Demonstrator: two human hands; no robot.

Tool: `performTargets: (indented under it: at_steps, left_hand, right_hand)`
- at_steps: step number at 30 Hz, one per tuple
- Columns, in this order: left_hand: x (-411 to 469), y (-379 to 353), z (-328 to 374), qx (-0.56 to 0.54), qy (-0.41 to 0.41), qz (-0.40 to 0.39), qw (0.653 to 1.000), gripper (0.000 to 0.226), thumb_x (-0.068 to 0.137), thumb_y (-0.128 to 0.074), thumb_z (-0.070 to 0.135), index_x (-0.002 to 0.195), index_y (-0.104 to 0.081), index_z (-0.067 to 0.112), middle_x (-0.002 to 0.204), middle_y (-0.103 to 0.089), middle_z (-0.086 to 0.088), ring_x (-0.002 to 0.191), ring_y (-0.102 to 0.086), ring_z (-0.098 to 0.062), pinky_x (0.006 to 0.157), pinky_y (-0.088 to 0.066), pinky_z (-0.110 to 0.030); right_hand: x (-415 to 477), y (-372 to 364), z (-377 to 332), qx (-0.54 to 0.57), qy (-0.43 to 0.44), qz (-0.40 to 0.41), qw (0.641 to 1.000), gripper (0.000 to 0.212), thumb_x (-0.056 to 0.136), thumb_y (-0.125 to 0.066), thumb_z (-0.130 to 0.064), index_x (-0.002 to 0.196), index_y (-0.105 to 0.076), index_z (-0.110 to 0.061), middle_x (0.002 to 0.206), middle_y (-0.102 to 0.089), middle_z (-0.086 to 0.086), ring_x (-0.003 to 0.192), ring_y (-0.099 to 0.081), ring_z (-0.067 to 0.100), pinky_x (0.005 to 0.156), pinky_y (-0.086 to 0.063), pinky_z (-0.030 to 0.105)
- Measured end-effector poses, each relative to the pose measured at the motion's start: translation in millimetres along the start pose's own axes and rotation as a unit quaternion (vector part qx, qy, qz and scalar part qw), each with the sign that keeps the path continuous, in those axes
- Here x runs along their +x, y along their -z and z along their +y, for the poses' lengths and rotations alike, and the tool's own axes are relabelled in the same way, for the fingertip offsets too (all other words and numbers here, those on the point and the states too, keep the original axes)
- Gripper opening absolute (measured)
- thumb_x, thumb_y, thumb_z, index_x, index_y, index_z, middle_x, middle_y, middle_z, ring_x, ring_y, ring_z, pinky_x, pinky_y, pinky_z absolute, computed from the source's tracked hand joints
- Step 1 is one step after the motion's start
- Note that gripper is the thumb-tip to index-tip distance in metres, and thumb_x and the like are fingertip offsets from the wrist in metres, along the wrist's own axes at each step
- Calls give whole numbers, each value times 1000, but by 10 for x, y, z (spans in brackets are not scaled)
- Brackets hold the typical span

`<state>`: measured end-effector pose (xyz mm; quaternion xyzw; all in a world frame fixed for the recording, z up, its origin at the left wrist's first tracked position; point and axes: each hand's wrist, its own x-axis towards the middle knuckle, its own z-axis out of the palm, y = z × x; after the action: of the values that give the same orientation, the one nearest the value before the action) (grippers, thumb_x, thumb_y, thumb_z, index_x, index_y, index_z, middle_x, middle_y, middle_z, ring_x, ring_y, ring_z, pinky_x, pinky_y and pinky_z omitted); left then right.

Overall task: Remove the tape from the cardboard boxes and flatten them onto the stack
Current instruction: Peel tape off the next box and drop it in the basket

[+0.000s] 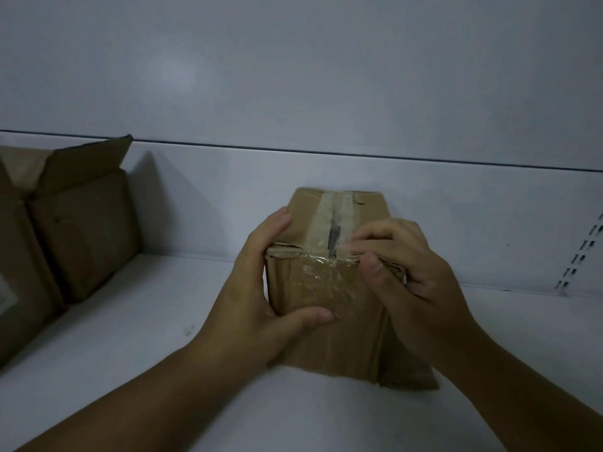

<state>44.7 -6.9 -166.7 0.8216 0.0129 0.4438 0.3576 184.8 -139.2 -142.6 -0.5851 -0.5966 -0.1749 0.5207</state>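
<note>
- single view: wide-angle head camera, facing forward and down onto a white shelf [130,353].
- close range: the box [326,337] sits centre frame.
- the back wall [293,60] fills the upper half.

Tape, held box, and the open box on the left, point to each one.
tape [327,213]: head view, pale strip on the top seam.
held box [342,340]: head view, lower middle of its near face.
open box [85,243]: head view, its facing side.
</note>
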Motion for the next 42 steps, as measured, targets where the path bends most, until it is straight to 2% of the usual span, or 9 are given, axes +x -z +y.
performTargets:
  at_steps: [6,9,14,22,25,31,35,39,42]
  left_hand:
    - [-3,71,17,189,-194,75,960,42,77,-71,36,114,-55,23,139,-38,-12,133,-37,-23,109,-32,-29]
    - [-4,78,-5,242,-280,71,926,12,83,-69,29,88,-69,17,128,-44,-12,126,-40,-26,106,-31,-34]
    - [-13,47,-49,284,-323,79,899,9,86,-68,26,90,-63,19,124,-49,-8,124,-41,-26,100,-37,-42]
    - [-24,28,0,301,-319,106,893,10,94,-50,21,85,-53,18,110,-51,2,110,-49,-17,103,-29,-36]
    - [20,80,43,278,-304,90,907,13,97,-44,23,85,-49,19,104,-53,7,105,-51,-14,102,-29,-35]
    - [181,336,211,223,-273,39,935,17,98,-40,26,85,-48,19,89,-52,8,86,-54,-13,77,-44,-30]
    - [604,579,616,262,-231,18,937,6,89,-45,20,87,-47,25,75,-50,16,72,-50,-1,68,-42,-10]
    - [1479,762,1160,279,-192,75,938,8,94,-51,16,89,-50,22,71,-57,16,60,-59,6,56,-40,-7]
    - [2126,953,1433,400,-146,97,900,11,93,-55,22,97,-61,13,85,-57,8,71,-54,-5,69,-42,-16]
  right_hand:
    - [-27,-14,-126,-14,-31,-26,999,40,90,-32,-62,109,-61,-41,106,-54,-23,110,-45,0,91,-34,7]
    - [-25,-31,-187,-25,-50,-34,998,22,87,-41,-51,100,-57,-45,103,-53,-25,108,-45,-2,88,-34,6]
    - [-36,-56,-208,-34,-51,-23,998,20,88,-40,-43,97,-57,-39,99,-53,-26,105,-44,-5,86,-32,3]
    - [-17,-113,-149,-41,-24,-9,999,18,89,-45,-42,87,-54,-27,93,-56,-16,100,-48,-1,84,-34,7]
    - [8,-147,-136,-49,-13,-8,999,34,92,-39,-53,85,-56,-25,89,-58,-9,95,-50,3,83,-38,14]
    - [17,-135,-112,-79,0,-39,996,57,90,-25,-65,81,-57,-18,85,-55,-9,89,-49,11,76,-44,37]
    - [41,-154,-102,-112,-10,-62,992,46,85,-37,-67,81,-54,-24,82,-46,-16,84,-43,6,71,-38,29]
    - [60,-145,-165,-119,6,-72,990,35,79,-52,-60,75,-52,-26,81,-48,-16,85,-45,6,71,-40,31]
    - [56,-145,-217,-120,34,-67,990,33,78,-57,-59,73,-54,-26,80,-53,-15,85,-50,7,73,-43,34]
